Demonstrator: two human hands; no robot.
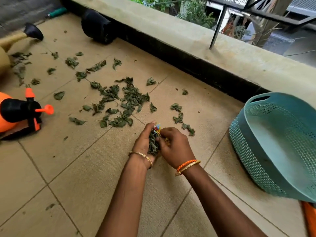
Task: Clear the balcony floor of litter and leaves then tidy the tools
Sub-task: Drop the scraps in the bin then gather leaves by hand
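The left hand is cupped, fingers curled round a bunch of dry leaves whose long axis runs from wrist to fingertips, pointing away toward the parapet wall. The right hand pinches at the bunch's top, where a bit of coloured litter sticks out; what it is, hard to say. Scattered leaves lie beyond both hands. Right of the right hand a teal basket lies tipped, cut off by the edge. Far left of the left hand, an orange sprayer, partly cropped.

A metal railing stands on the concrete parapet, greenery beyond.
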